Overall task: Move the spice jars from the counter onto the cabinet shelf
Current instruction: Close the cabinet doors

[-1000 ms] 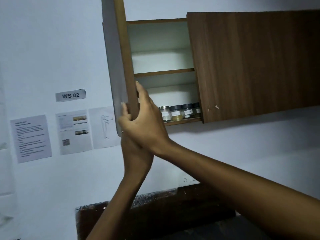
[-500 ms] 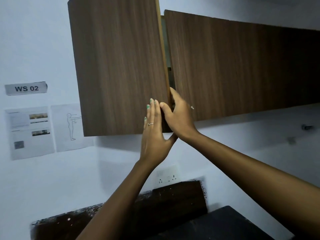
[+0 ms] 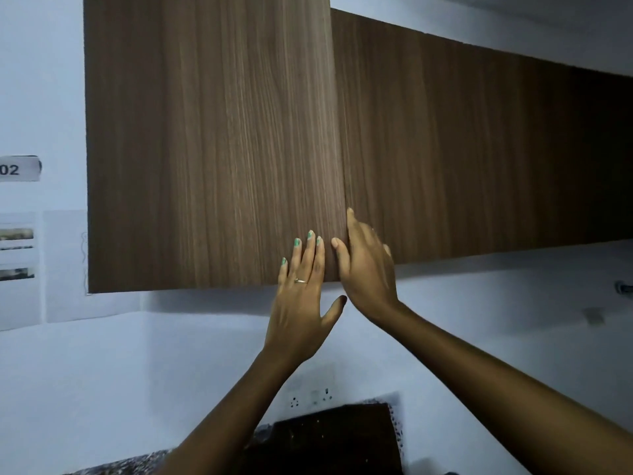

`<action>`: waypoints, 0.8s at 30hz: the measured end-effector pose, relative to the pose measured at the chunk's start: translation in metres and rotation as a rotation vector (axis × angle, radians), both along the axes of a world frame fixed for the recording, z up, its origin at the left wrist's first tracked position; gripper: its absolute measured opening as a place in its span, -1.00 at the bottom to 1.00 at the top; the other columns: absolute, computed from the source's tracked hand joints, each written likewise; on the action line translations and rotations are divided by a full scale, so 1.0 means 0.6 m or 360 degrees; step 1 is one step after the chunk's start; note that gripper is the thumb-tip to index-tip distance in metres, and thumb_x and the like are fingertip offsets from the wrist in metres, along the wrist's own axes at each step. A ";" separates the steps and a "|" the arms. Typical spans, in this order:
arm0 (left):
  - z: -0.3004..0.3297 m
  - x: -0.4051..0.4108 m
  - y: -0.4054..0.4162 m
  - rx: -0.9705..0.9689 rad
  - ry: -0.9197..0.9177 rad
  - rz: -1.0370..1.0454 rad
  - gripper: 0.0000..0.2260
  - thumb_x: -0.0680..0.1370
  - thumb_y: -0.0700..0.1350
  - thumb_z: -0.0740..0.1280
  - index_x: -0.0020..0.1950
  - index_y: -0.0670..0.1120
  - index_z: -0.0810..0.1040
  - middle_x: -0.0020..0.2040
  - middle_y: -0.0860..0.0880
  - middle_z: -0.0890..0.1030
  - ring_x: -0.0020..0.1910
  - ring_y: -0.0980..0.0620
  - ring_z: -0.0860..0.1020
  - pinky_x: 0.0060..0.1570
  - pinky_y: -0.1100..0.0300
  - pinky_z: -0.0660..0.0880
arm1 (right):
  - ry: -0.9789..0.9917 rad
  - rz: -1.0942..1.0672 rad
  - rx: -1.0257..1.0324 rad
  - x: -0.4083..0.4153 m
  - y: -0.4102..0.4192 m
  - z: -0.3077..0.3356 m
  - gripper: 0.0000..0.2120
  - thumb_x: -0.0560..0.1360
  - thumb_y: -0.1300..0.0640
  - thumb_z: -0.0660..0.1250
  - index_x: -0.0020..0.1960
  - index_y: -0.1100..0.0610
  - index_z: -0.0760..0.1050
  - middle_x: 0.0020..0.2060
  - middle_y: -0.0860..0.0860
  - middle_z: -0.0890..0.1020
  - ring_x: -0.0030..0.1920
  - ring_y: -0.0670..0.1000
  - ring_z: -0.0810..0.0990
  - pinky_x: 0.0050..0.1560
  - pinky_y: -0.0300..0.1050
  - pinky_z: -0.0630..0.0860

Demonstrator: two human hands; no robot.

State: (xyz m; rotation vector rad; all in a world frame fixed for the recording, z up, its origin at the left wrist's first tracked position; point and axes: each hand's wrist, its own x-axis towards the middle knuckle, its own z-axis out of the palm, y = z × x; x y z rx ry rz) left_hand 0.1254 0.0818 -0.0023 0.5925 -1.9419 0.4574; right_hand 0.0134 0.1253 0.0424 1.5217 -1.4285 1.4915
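1. White wall [image 3: 205, 354] is filling the background, with a dark countertop [image 3: 329, 437] lying low beneath my forearms and a wall socket [image 3: 310, 398] sitting just above it, between my two arms.
2. I am reaching up to the wooden cabinet, where the left door [image 3: 205, 142] and the right door [image 3: 479, 149] are meeting in a thin seam just above my fingertips.
3. My left hand [image 3: 301, 303] is lying flat against the lower right corner of the left door, fingers straight and close together, thumb spread out to the side, holding nothing.
4. My right hand [image 3: 368, 269] is sitting just beside my left, fingers straight and relaxed, thumb touching the seam and the other fingers resting along the lower edge of the right door; it is gripping nothing either.
5. I am wearing a ring [image 3: 300, 280] on my left hand.
6. Papers [image 3: 20, 265] and a label [image 3: 19, 169] reading "02" are hanging on the wall well to the left of my left hand.
7. I am not seeing the spice jars or the shelf; both doors are covering the inside of the cabinet, so I cannot tell where the jars are standing.
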 end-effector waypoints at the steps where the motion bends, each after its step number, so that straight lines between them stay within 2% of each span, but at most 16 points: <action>1: -0.002 -0.009 -0.013 -0.0023 0.0007 0.0054 -0.26 0.55 0.12 0.22 0.53 -0.03 -0.19 0.56 0.01 -0.16 0.54 0.02 -0.23 0.46 0.11 -0.29 | 0.0102 -0.0082 -0.0008 -0.014 -0.014 -0.003 -0.48 0.61 0.01 0.10 0.51 0.15 0.11 0.36 0.09 0.44 0.35 0.08 0.41 0.34 0.03 0.27; 4: -0.005 -0.046 -0.057 -0.0046 0.0048 0.0183 -0.26 0.53 0.14 0.21 0.53 -0.08 -0.13 0.56 -0.05 -0.09 0.55 -0.05 -0.16 0.47 0.06 -0.25 | 0.0289 -0.0152 0.0005 -0.056 -0.067 -0.002 -0.47 0.62 0.00 0.07 0.51 0.20 0.10 0.43 0.12 0.36 0.43 0.10 0.32 0.43 0.02 0.16; 7: -0.004 -0.069 -0.100 -0.0034 0.0027 0.0296 -0.27 0.53 0.17 0.18 0.53 -0.08 -0.13 0.56 -0.04 -0.10 0.54 -0.06 -0.16 0.47 0.04 -0.23 | 0.0391 -0.0235 0.0065 -0.086 -0.119 0.002 -0.47 0.63 0.00 0.00 0.53 0.18 0.01 0.52 0.09 0.14 0.53 0.07 0.09 0.50 -0.01 -0.08; 10: -0.003 -0.085 -0.142 -0.0049 -0.0022 0.0414 -0.27 0.54 0.20 0.14 0.53 -0.08 -0.14 0.56 -0.04 -0.12 0.54 -0.04 -0.18 0.50 0.02 -0.24 | 0.0453 -0.0286 0.0117 -0.111 -0.172 0.006 -0.46 0.64 -0.01 -0.06 0.53 0.16 -0.12 0.54 0.08 -0.02 0.55 0.06 -0.09 0.47 0.00 -0.27; 15: 0.002 -0.102 -0.195 -0.0037 -0.0067 0.0539 -0.27 0.52 0.28 -0.02 0.52 -0.07 -0.21 0.56 -0.04 -0.18 0.53 -0.04 -0.24 0.47 0.07 -0.36 | 0.0425 -0.0310 0.0153 -0.128 -0.245 0.011 -0.43 0.63 -0.06 -0.05 0.52 0.14 -0.17 0.54 0.09 -0.04 0.54 0.09 -0.11 0.45 0.06 -0.30; 19: 0.005 -0.112 -0.225 -0.0020 -0.0067 0.0536 -0.26 0.50 0.32 -0.05 0.52 -0.06 -0.22 0.55 -0.04 -0.19 0.53 -0.06 -0.25 0.44 0.09 -0.41 | 0.0367 -0.0393 0.0184 -0.138 -0.288 0.011 -0.37 0.61 -0.14 -0.04 0.50 0.13 -0.24 0.54 0.12 -0.07 0.54 0.11 -0.11 0.44 0.12 -0.29; 22: 0.006 -0.111 -0.246 -0.0048 -0.0123 0.0571 -0.26 0.51 0.29 0.03 0.53 -0.09 -0.12 0.56 -0.06 -0.10 0.54 -0.12 -0.15 0.46 0.05 -0.33 | 0.0338 -0.0463 0.0140 -0.141 -0.309 0.011 -0.35 0.59 -0.15 0.00 0.51 0.19 -0.13 0.53 0.15 -0.03 0.53 0.14 -0.05 0.44 0.17 -0.21; 24: 0.004 -0.110 -0.259 -0.0093 -0.0131 0.0589 -0.26 0.51 0.27 0.09 0.54 -0.12 -0.02 0.55 -0.08 0.00 0.53 -0.17 -0.05 0.47 0.01 -0.24 | 0.0350 -0.0442 0.0158 -0.144 -0.324 0.010 -0.36 0.59 -0.15 -0.07 0.50 0.18 -0.19 0.51 0.12 -0.12 0.52 0.13 -0.14 0.46 0.15 -0.21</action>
